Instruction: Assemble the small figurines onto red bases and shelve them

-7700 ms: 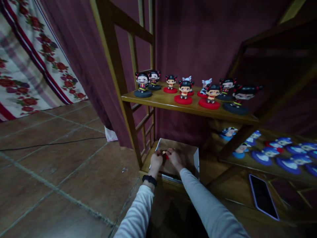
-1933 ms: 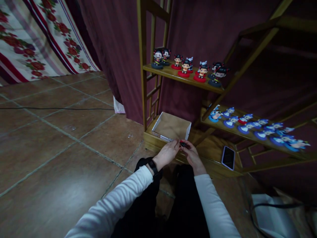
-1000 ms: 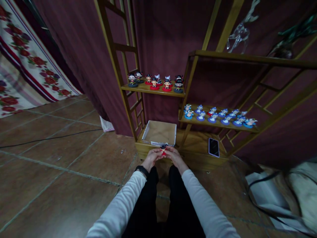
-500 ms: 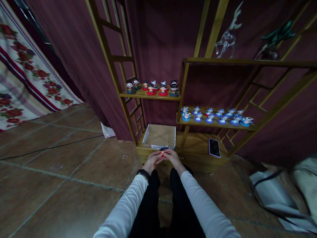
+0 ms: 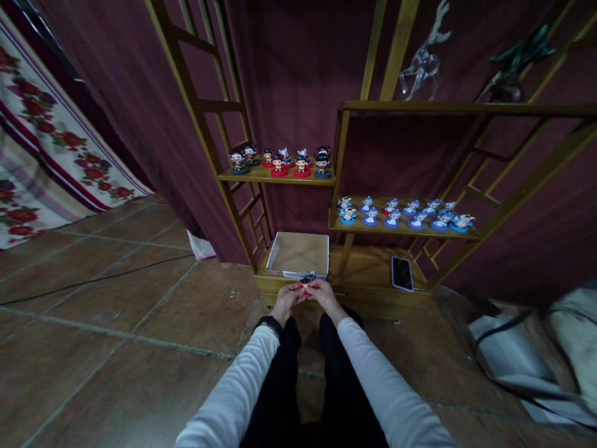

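Both my hands meet in front of me and pinch one small figurine [image 5: 305, 283] with a dark head and a red base. My left hand [image 5: 288, 298], with a black wristband, closes on it from the left. My right hand [image 5: 323, 295] closes on it from the right. Just beyond them an open cardboard box [image 5: 301, 254] with nothing visible inside sits on the bottom board of a wooden shelf unit [image 5: 368, 274]. Similar red-based and dark-based figurines [image 5: 280, 162] stand in a group on the left shelf. Several blue figurines [image 5: 401, 214] line the lower right shelf.
A phone [image 5: 402, 272] lies flat on the bottom board, right of the box. A glass deer [image 5: 422, 59] stands on the top shelf. Dark red curtains hang behind. A cable [image 5: 93, 280] crosses the brown tiled floor. Bags and cloth [image 5: 536, 354] lie at the right.
The view has pulled back from the shelf and risen. My hands have left the box and still hold the figurine together; in the last half second little has shifted.
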Available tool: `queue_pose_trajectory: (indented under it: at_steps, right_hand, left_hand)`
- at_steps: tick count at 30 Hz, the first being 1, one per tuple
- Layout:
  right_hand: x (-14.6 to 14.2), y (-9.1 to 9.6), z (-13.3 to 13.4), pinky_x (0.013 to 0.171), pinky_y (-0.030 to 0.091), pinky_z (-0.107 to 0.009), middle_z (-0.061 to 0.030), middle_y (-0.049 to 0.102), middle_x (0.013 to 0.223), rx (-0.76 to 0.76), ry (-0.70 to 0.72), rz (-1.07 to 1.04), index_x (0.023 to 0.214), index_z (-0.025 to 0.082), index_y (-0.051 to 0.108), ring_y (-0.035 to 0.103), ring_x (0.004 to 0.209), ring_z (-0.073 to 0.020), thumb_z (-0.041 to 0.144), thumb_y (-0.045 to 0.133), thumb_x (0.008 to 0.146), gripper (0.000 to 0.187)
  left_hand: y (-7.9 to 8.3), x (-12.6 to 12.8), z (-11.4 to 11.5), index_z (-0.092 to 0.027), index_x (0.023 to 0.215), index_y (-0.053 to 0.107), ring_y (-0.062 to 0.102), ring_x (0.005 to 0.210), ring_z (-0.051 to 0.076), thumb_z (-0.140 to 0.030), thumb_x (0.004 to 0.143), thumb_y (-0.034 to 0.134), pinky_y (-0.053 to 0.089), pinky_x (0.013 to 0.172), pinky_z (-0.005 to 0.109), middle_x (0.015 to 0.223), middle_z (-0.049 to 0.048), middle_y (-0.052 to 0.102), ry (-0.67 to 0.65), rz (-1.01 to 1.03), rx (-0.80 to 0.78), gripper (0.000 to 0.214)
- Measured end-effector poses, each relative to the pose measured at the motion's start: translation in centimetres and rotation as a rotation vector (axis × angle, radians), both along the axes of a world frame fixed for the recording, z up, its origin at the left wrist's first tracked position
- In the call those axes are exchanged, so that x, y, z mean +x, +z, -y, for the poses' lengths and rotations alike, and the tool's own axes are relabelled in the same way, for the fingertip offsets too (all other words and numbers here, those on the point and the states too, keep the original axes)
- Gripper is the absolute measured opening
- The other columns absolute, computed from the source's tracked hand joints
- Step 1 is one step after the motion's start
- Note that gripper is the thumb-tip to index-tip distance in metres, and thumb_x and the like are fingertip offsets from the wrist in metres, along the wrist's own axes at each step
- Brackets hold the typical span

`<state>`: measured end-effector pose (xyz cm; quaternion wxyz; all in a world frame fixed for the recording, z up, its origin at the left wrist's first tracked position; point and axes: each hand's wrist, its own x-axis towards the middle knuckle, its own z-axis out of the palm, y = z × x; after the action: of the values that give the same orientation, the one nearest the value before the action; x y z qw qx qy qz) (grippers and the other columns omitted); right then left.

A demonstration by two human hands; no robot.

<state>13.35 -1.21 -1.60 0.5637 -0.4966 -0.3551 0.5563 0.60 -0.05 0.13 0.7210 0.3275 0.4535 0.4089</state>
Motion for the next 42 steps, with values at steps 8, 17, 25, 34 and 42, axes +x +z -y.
queue_pose_trajectory:
  at_steps: [8, 17, 25, 34, 42]
  right_hand:
    - [0.4, 0.5, 0.1, 0.054, 0.052, -0.029, 0.0039, 0.060, 0.058, 0.001, 0.042, -0.044, 0.058, 0.017, 0.055, 0.058, 0.050, -0.0119, 0.035, 0.078, 0.039, 0.035]
    - [0.9, 1.1, 0.3, 0.059, 0.052, -0.031, 0.0041, 0.059, 0.057, -0.004, 0.097, -0.023, 0.060, 0.017, 0.057, 0.059, 0.053, -0.0134, 0.032, 0.080, 0.037, 0.036]
    - [1.1, 1.6, 0.8, 0.059, 0.052, -0.033, 0.0035, 0.059, 0.056, -0.005, 0.122, 0.010, 0.059, 0.018, 0.057, 0.060, 0.054, -0.0156, 0.031, 0.079, 0.043, 0.030]
    - [1.2, 2.3, 1.1, 0.065, 0.051, -0.032, 0.0001, 0.066, 0.073, 0.035, 0.116, -0.048, 0.075, 0.018, 0.061, 0.061, 0.067, -0.0158, 0.032, 0.078, 0.044, 0.038]
    - [1.3, 1.9, 1.2, 0.066, 0.050, -0.027, -0.0009, 0.066, 0.072, 0.009, 0.208, -0.135, 0.074, 0.017, 0.062, 0.062, 0.064, -0.0122, 0.034, 0.075, 0.053, 0.031]
  left_hand:
    - [-0.1, -0.2, -0.1, -0.012, 0.077, 0.063, 0.063, 0.056, 0.012, -0.007, 0.058, 0.075, 0.051, 0.057, 0.022, 0.063, 0.0034, 0.066, 0.022, -0.023, 0.027, 0.023]
    - [0.3, -0.6, 0.2, -0.012, 0.080, 0.063, 0.064, 0.059, 0.013, -0.012, 0.054, 0.079, 0.051, 0.060, 0.023, 0.065, 0.0038, 0.067, -0.037, -0.033, 0.066, 0.030]
    - [0.7, -0.5, 0.5, -0.011, 0.077, 0.063, 0.063, 0.057, 0.013, -0.012, 0.050, 0.080, 0.051, 0.059, 0.024, 0.066, 0.0042, 0.067, -0.036, -0.027, 0.080, 0.032]
    - [0.9, -0.3, 0.7, -0.013, 0.081, 0.061, 0.063, 0.060, 0.012, -0.016, 0.052, 0.080, 0.052, 0.064, 0.026, 0.066, 0.0023, 0.065, 0.005, 0.000, 0.113, 0.034]
    - [0.9, -0.9, 0.4, -0.011, 0.083, 0.062, 0.065, 0.063, 0.014, -0.016, 0.056, 0.079, 0.053, 0.065, 0.026, 0.075, 0.0068, 0.068, -0.036, 0.062, 0.048, 0.032]
